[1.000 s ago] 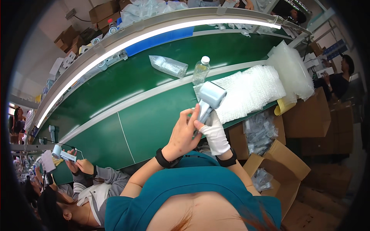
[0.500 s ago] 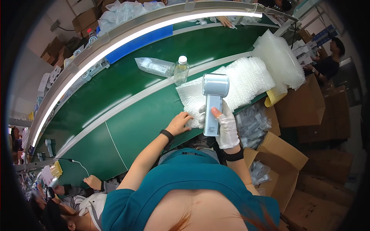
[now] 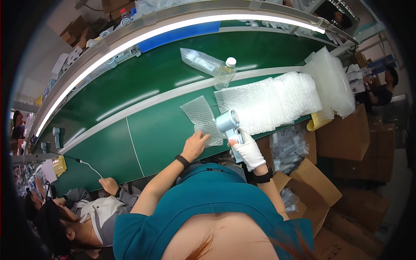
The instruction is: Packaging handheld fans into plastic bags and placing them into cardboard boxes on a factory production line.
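Note:
My left hand, bare with a dark band at the wrist, has its bent fingers on the lower part of a clear bubble-wrap bag. This single bag lies on the green bench, apart from the stack. My right hand, in a white glove that leaves the thumb tip bare, is closed round the handle of a light-blue handheld fan. The fan's round head tilts up beside the bag. Glove and fingers hide much of its handle. Right of the fan spreads a stack of bubble-wrap bags.
Behind the stack stand a capped clear bottle and a filled bubble-wrap bag. Thicker translucent packaging lies at the far right. Cardboard boxes and a carton of bagged items sit beside me. A co-worker's hand rests at left.
One bubble-wrap bag has come away from the stack to the left, under my left hand. My right hand has lowered and tilted the fan. The whole view has shifted.

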### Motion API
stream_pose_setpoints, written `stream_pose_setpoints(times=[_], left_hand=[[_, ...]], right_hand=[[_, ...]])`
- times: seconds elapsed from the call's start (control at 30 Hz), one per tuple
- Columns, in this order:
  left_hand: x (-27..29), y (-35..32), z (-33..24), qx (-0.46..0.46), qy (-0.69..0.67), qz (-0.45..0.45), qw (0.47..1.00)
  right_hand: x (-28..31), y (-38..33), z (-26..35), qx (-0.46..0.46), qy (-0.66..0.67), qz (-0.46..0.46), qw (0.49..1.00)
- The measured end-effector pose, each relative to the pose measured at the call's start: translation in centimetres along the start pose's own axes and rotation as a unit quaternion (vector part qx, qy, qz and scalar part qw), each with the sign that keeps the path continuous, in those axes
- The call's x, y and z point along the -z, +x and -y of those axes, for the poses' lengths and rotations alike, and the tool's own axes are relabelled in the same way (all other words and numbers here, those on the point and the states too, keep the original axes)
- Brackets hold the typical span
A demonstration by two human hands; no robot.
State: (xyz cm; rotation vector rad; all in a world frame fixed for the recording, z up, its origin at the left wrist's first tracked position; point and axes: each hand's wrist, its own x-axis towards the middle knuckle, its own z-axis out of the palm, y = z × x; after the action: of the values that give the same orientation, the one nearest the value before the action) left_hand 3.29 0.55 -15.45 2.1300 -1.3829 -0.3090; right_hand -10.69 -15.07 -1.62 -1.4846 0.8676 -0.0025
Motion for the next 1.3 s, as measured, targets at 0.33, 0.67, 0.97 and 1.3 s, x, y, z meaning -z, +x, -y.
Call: stream_pose_setpoints(times=[0.33,0.67,0.97,1.3], left_hand=[[-1.6,2.3,1.0,0.122,-0.296,-0.012,0.947],[0.3,1.9,1.5,0.324,-0.372,-0.066,0.867],[8.3,0.6,-2.7,0.08,-0.029,-0.192,0.978],[11.4,-4.9,0.3,0.164,-0.181,-0.245,0.938]], right_hand=[[-3.6,0.5,-7.7,-0.09,-0.018,0.052,0.994],[-5.9,4.1,-7.9,0.096,-0.472,-0.008,0.876],[-6.0,9.7,-3.7,-0.325,0.552,0.403,0.654],[-14.6,8.9,-1.8,-0.002,0.302,0.362,0.882]])
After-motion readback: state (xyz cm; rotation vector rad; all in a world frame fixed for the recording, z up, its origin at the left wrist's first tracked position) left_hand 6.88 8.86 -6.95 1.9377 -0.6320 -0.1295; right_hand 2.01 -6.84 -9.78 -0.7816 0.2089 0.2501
